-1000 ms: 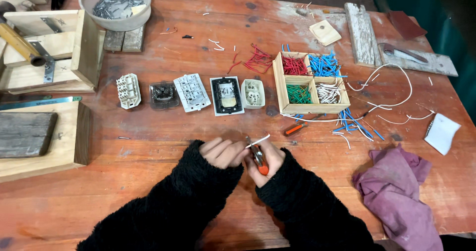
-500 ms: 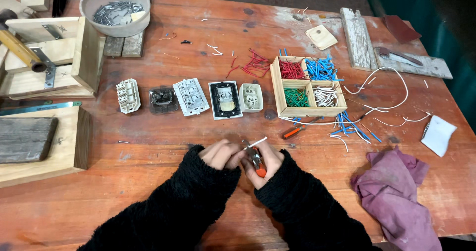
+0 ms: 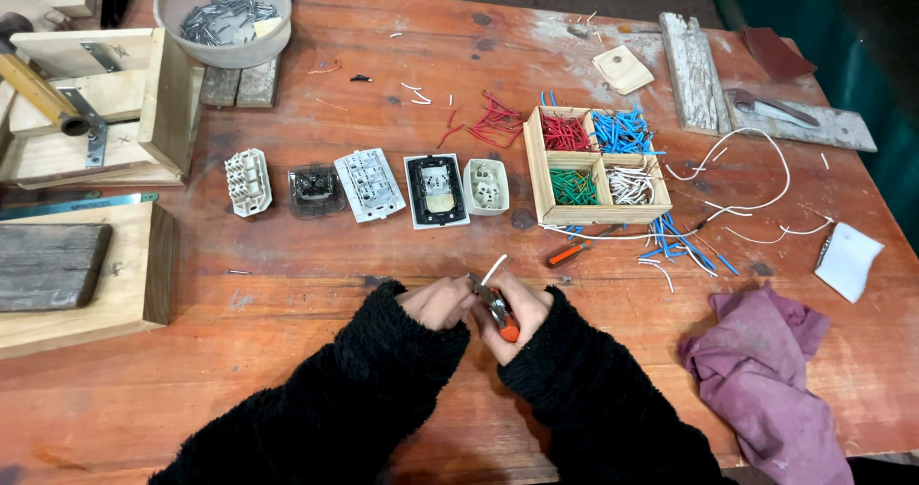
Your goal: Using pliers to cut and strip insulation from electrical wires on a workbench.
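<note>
L hand (image 3: 438, 301) pinched on white wire (image 3: 494, 269) | R hand (image 3: 517, 315) gripping pliers (image 3: 493, 308), orange handle | both at near table (image 3: 287, 284) edge, centre | sorter box (image 3: 598, 164) far right | switches (image 3: 369, 185) far left

We count five electrical socket and switch modules in a row on the worn red wooden desk (image 3: 316, 351): a white ribbed one (image 3: 247, 182), a dark grey one (image 3: 315, 190), a white flat one (image 3: 369, 185), a black-framed one (image 3: 437, 190) and a small cream one (image 3: 486, 186). One pale wooden tray (image 3: 595, 215) has four compartments of cut wire. We see one grey bowl of nails (image 3: 225, 49), one purple cloth (image 3: 771, 375) and two hands, left hand (image 3: 437, 302) and right hand (image 3: 517, 315).
</note>
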